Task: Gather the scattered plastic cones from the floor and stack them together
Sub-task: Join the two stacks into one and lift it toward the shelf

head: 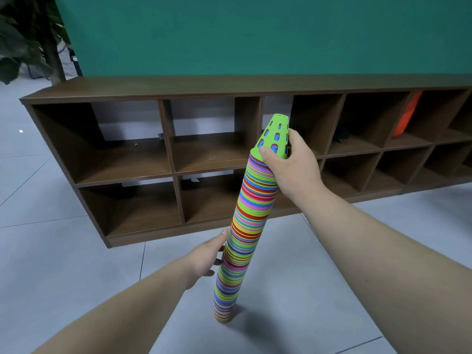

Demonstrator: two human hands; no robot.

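Tall stack (245,238) stands on the floor (76,251); right hand (293,172) grips its top cone (277,134), left hand (204,256) clasps the stack lower. No loose cones show.

The stacked cones (245,226) look like thin, smooth plastic with a matt finish, the green top cone (277,136) included. The shelf unit (153,90) is dark wood-grain board, dull-surfaced, and the floor (51,251) is smooth grey tile with a faint sheen.

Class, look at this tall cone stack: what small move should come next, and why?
Probably press the green cone down with the right hand, since it sits atop the leaning stack while the left hand steadies it.
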